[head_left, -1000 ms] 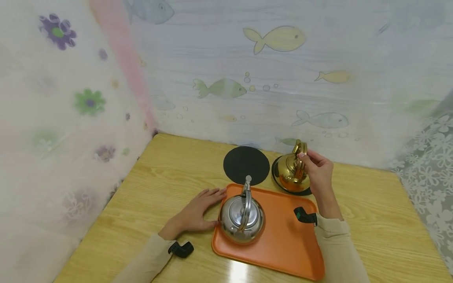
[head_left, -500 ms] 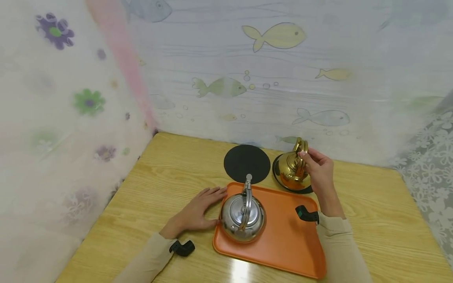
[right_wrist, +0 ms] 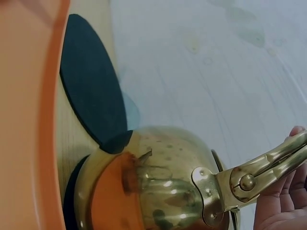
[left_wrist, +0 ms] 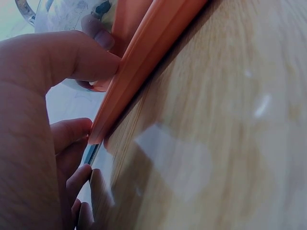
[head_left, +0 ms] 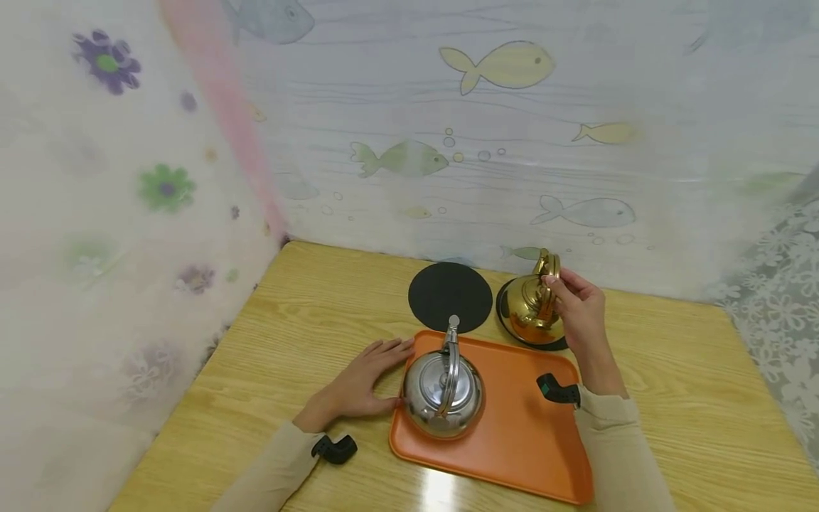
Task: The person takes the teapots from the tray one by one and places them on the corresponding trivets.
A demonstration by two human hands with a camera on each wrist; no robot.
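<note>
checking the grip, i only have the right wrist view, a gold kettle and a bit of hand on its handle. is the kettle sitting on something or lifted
Observer: The head view shows the gold kettle sitting on a black round mat behind the orange tray, with the right hand holding its handle at the top.
Operator: where's the other hand
Observer: The left hand lies flat on the table, its fingers against the tray's left rim.
Operator: anything on the tray
Observer: A silver kettle stands on the tray's left part, handle upright.
Operator: is the second black mat free
Observer: Yes, the bare black mat has nothing on it.
</note>
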